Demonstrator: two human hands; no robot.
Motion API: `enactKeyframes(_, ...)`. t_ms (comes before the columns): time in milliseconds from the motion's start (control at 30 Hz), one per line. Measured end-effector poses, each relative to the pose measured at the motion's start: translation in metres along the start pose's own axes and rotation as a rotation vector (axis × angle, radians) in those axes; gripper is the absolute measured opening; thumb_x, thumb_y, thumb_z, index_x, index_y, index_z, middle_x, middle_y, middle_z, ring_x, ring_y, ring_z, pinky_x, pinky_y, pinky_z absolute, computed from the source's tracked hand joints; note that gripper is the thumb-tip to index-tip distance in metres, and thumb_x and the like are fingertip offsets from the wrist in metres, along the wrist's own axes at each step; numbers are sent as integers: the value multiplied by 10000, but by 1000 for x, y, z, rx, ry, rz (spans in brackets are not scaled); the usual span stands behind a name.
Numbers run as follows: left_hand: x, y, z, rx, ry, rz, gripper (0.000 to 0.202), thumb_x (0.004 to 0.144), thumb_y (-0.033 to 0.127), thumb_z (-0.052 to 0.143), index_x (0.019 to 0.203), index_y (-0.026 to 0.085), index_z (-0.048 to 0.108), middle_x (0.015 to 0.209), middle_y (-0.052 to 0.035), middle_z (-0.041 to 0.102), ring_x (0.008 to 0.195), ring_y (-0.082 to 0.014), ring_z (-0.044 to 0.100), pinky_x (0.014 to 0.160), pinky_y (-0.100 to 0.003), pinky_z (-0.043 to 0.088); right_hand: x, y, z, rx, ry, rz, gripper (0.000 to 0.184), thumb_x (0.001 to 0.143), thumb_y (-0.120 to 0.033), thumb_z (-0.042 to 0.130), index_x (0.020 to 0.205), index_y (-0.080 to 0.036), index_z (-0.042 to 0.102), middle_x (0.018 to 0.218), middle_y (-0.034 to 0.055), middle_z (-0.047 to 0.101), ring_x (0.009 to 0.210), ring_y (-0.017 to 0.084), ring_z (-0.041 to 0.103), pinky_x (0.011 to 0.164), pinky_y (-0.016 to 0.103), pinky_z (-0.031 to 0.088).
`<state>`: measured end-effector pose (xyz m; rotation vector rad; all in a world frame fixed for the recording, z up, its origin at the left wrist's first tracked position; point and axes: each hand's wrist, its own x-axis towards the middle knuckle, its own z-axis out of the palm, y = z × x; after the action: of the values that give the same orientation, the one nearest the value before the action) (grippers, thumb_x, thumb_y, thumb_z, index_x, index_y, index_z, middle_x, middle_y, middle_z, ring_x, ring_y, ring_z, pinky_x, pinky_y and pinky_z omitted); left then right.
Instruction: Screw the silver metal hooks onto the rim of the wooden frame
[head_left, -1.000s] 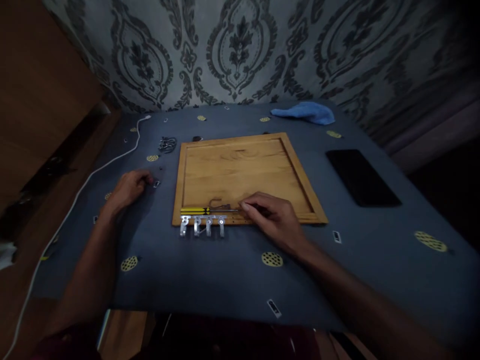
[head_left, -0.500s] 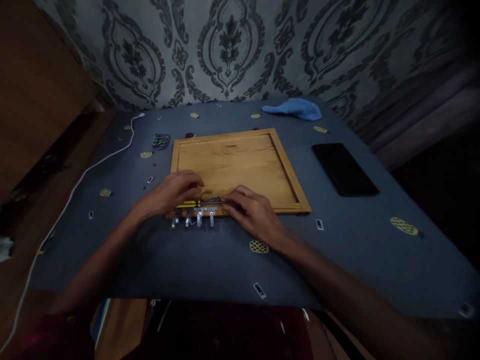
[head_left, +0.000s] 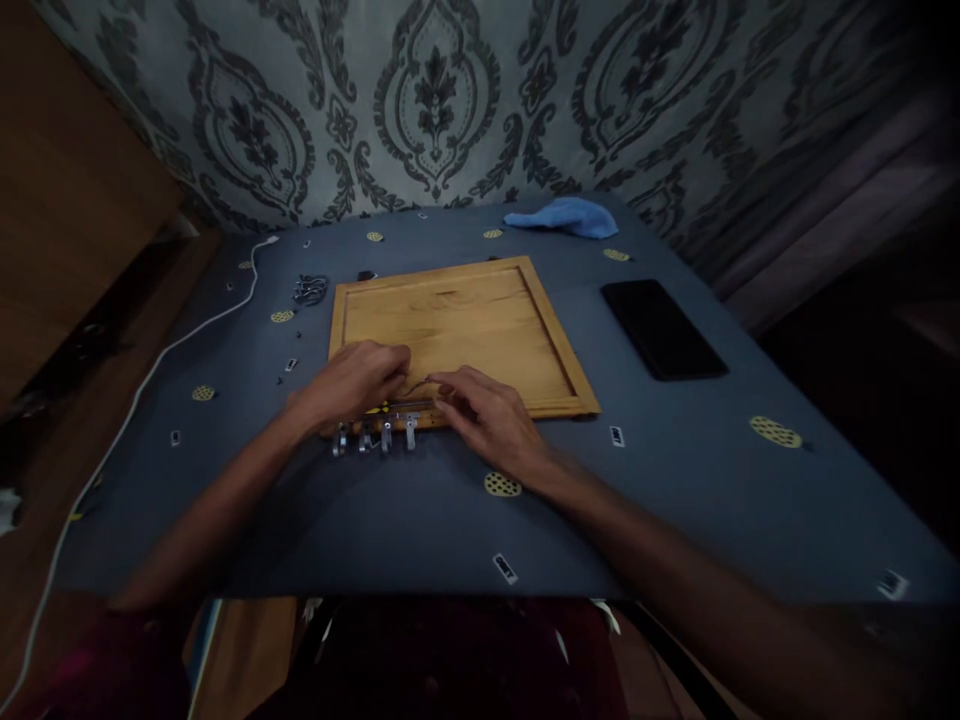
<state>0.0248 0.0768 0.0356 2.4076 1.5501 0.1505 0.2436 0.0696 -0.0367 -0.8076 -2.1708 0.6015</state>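
A wooden board (head_left: 480, 320) with a raised rim lies on the blue cloth. Both my hands are at its near edge. My left hand (head_left: 351, 385) is curled over a yellow screwdriver (head_left: 381, 408), and only a bit of the handle shows. My right hand (head_left: 487, 415) reaches in from the right with its fingertips pressed together at a small curved metal hook (head_left: 418, 384) lying on the board between the hands. A metal rack with several hooks (head_left: 373, 435) hangs over the board's front edge just below my left hand.
A black phone (head_left: 661, 328) lies right of the board and a blue rag (head_left: 561, 217) at the back. A bunch of metal hooks (head_left: 310, 290) and a white cable (head_left: 172, 345) are on the left. Small loose parts dot the cloth. Patterned wall behind.
My left hand has moved from the cloth on the left onto the screwdriver at the board's near edge. My right hand has stayed by the small hook. The view has shifted slightly.
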Motion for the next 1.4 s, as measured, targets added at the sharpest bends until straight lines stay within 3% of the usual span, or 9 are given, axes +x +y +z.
enactKeyframes(167,-12,21,-7,-65,112,-60,78,880,123,539,842,177,580,664,23,583,607,-127,519,600,-244,317,-6,-14,0,107,97,1,294,995,-192,545,1273,-203,641,1025,56,760,839,171,719,798,319,602)
enactKeyframes(367,-40,51,8,-342,252,-5,68,896,138,579,846,180,560,701,52,593,626,-82,550,597,-189,385,-28,-28,-2,200,16,-24,235,1008,-200,534,1206,-218,660,1139,73,767,1007,196,734,902,362,599)
enactKeyframes(467,-52,60,19,-439,293,-6,80,905,145,580,834,180,566,708,52,605,634,-75,563,597,-179,412,-37,-30,-2,260,-52,-4,222,1004,-196,523,1177,-213,660,1110,78,766,975,194,729,868,358,597)
enactKeyframes(600,-61,64,30,-507,298,-69,90,922,195,590,833,183,580,716,48,619,597,-75,567,574,-189,443,-41,-34,1,366,-81,114,170,979,-220,553,1092,-208,679,969,56,764,826,173,706,757,317,576)
enactKeyframes(833,-65,66,43,-557,278,-98,64,905,148,614,916,200,578,802,37,674,716,-103,662,653,-213,522,-37,-34,2,689,-179,401,210,923,-240,588,1083,-224,724,955,31,762,829,158,688,737,293,555)
enactKeyframes(967,-66,70,42,-627,249,-68,94,934,128,597,977,209,575,884,26,709,798,-103,707,720,-212,557,-34,-30,-2,928,-220,527,203,890,-327,675,1046,-212,734,974,42,760,809,148,686,707,281,562)
enactKeyframes(1100,-67,73,37,-624,250,-43,133,953,112,571,1029,221,578,932,26,724,831,-100,730,769,-218,575,-33,-26,-1,1078,-201,613,254,832,-403,778,985,-204,736,824,14,746,711,131,676,652,265,553)
enactKeyframes(1400,-71,75,31,-439,240,-10,173,959,91,566,1071,220,595,964,16,745,825,-117,732,741,-235,569,-32,-24,-2,1091,-203,727,273,767,-428,846,931,-224,769,769,11,727,709,135,652,643,280,526)
